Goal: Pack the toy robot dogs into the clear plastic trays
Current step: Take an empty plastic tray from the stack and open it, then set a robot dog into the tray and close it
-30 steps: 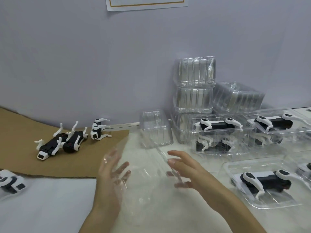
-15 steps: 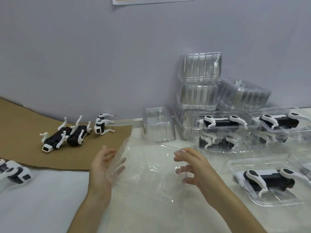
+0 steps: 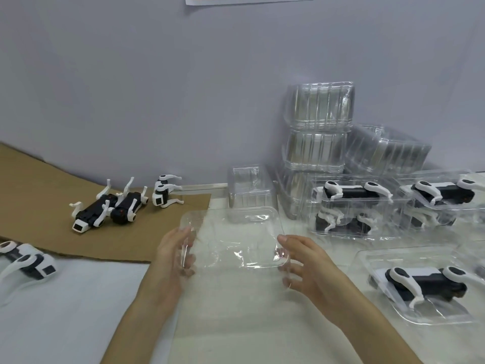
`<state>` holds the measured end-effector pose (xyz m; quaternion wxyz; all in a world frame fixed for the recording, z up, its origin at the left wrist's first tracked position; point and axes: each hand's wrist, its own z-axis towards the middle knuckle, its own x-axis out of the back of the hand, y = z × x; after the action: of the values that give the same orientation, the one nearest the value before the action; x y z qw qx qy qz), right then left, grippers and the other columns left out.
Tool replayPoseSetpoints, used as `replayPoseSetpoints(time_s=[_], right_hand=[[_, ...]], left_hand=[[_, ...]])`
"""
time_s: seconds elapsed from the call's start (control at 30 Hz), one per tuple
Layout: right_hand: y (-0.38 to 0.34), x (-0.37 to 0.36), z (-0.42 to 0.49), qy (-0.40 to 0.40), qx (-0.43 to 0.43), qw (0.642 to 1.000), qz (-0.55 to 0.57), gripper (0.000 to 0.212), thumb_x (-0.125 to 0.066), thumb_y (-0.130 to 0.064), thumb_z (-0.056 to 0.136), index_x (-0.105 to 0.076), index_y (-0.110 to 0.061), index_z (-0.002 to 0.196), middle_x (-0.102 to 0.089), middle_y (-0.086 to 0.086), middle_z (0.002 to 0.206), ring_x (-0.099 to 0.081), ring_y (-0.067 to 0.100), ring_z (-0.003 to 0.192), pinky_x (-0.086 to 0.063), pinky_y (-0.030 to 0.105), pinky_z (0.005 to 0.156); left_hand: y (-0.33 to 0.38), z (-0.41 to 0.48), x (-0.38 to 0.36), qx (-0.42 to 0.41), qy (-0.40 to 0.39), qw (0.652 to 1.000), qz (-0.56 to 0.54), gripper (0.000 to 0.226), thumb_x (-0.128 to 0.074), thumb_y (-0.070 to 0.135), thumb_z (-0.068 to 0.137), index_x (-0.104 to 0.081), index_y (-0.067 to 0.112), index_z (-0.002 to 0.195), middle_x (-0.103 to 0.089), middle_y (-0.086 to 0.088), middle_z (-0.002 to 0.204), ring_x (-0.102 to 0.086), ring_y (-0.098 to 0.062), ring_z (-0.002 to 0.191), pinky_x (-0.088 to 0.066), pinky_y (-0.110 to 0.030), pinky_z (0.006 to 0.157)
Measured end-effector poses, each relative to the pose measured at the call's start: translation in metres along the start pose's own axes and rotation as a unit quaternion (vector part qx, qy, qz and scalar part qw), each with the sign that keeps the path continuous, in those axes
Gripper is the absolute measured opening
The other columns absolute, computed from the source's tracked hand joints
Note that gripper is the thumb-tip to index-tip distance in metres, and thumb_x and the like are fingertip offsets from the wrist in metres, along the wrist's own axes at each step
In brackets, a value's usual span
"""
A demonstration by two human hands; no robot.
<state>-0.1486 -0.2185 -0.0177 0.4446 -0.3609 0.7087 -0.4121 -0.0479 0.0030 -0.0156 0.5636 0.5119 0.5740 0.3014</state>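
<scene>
Both grips held one clear plastic tray between them, above the white bench and tilted toward the camera. The left grip clasped the tray's left edge, its fingers showing through the plastic. The right grip pinched the right near corner, thumb on top and fingers underneath.

Three loose toy robot dogs lay on a brown cardboard sheet to the left: two black-bodied ones on their backs, touching side by side, and a third lying on its side just beside them, by the wall. Another dog rested on the bench at the left edge of view.

On the right, a packed tray held a dog lying on its side. Behind it stood more packed trays, stacked two high. Against the wall rose a pile of clear trays, and a single small upturned tray sat just left of that pile.
</scene>
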Motion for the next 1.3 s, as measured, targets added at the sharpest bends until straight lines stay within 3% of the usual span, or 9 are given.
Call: replayPoseSetpoints(time_s=[0.13,0.23,0.43,0.57,0.77,0.83,0.93,1.1,1.3], right_hand=[[0.001,-0.002,0.003,0.031,-0.012,0.999,-0.002,0.066,-0.085,-0.044,0.056,-0.063,-0.015,0.111,-0.053,0.003,0.089,-0.049,0.012,0.057,-0.043,0.028,0.052],[0.000,0.002,0.002,0.032,-0.006,0.999,-0.004,0.057,-0.082,-0.042,0.058,-0.063,-0.016,0.105,-0.056,0.003,0.087,-0.052,0.012,0.058,-0.041,0.028,0.052],[0.003,0.002,0.006,0.113,0.060,0.977,-0.168,0.025,-0.067,-0.036,0.091,-0.065,-0.028,0.115,-0.063,-0.009,0.116,-0.062,0.009,0.101,-0.046,0.033,0.086],[0.008,-0.002,0.004,0.114,0.129,0.949,-0.265,0.040,-0.062,-0.033,0.096,-0.053,-0.037,0.135,-0.052,-0.018,0.131,-0.047,0.003,0.124,-0.035,0.028,0.099],[0.011,-0.007,-0.004,0.155,0.261,0.889,-0.343,0.044,-0.064,-0.024,0.094,-0.055,-0.040,0.135,-0.050,-0.031,0.133,-0.043,-0.010,0.127,-0.034,0.015,0.105],[0.009,-0.008,-0.006,0.165,0.310,0.877,-0.327,0.039,-0.064,-0.019,0.093,-0.061,-0.042,0.124,-0.054,-0.033,0.129,-0.045,-0.012,0.125,-0.034,0.011,0.103],[0.008,-0.010,-0.008,0.175,0.338,0.872,-0.306,0.033,-0.065,-0.012,0.092,-0.068,-0.038,0.110,-0.061,-0.028,0.123,-0.050,-0.006,0.123,-0.037,0.016,0.100],[0.009,-0.009,-0.004,0.185,0.345,0.866,-0.312,0.029,-0.067,-0.006,0.089,-0.071,-0.034,0.093,-0.063,-0.023,0.113,-0.055,0.001,0.117,-0.040,0.019,0.094],[0.009,-0.005,0.002,0.202,0.350,0.858,-0.318,0.028,-0.069,-0.005,0.088,-0.071,-0.032,0.084,-0.062,-0.020,0.109,-0.056,0.004,0.116,-0.039,0.013,0.088]], left_hand=[[-0.002,-0.001,0.001,-0.019,0.048,0.995,0.081,0.064,-0.066,0.064,0.070,-0.064,0.029,0.123,-0.062,0.009,0.108,-0.049,-0.017,0.088,-0.039,-0.025,0.062],[-0.005,0.001,0.001,-0.019,0.068,0.992,0.105,0.046,-0.056,0.062,0.089,-0.067,0.025,0.113,-0.069,0.007,0.095,-0.061,-0.011,0.078,-0.045,-0.026,0.060],[-0.014,0.010,0.008,-0.055,0.074,0.978,0.189,0.020,-0.056,0.034,0.099,-0.069,0.026,0.112,-0.073,0.001,0.111,-0.068,-0.017,0.104,-0.052,-0.033,0.079],[-0.020,0.014,-0.001,-0.069,0.096,0.965,0.233,0.022,-0.057,0.029,0.101,-0.059,0.026,0.123,-0.062,0.007,0.122,-0.059,-0.019,0.115,-0.048,-0.044,0.103],[-0.004,0.038,0.000,-0.064,0.051,0.956,0.283,0.016,-0.066,0.029,0.096,-0.063,0.029,0.112,-0.064,0.006,0.114,-0.063,-0.017,0.098,-0.052,-0.034,0.074],[0.006,0.058,0.000,-0.122,0.068,0.925,0.355,0.019,-0.066,0.027,0.094,-0.063,0.029,0.113,-0.065,0.009,0.116,-0.063,-0.018,0.095,-0.049,-0.031,0.069],[0.022,0.103,0.003,-0.226,0.111,0.819,0.515,0.035,-0.063,0.014,0.092,-0.061,0.017,0.127,-0.058,0.002,0.134,-0.058,-0.022,0.118,-0.046,-0.035,0.091],[0.053,0.169,0.018,-0.242,0.148,0.548,0.787,0.054,-0.064,0.024,0.093,-0.046,0.020,0.143,-0.043,-0.004,0.148,-0.047,-0.032,0.129,-0.039,-0.050,0.102],[0.058,0.208,0.036,-0.122,0.171,0.586,0.783,0.055,-0.068,0.033,0.093,-0.047,0.012,0.139,-0.053,-0.021,0.133,-0.048,-0.045,0.122,-0.044,-0.053,0.099]])
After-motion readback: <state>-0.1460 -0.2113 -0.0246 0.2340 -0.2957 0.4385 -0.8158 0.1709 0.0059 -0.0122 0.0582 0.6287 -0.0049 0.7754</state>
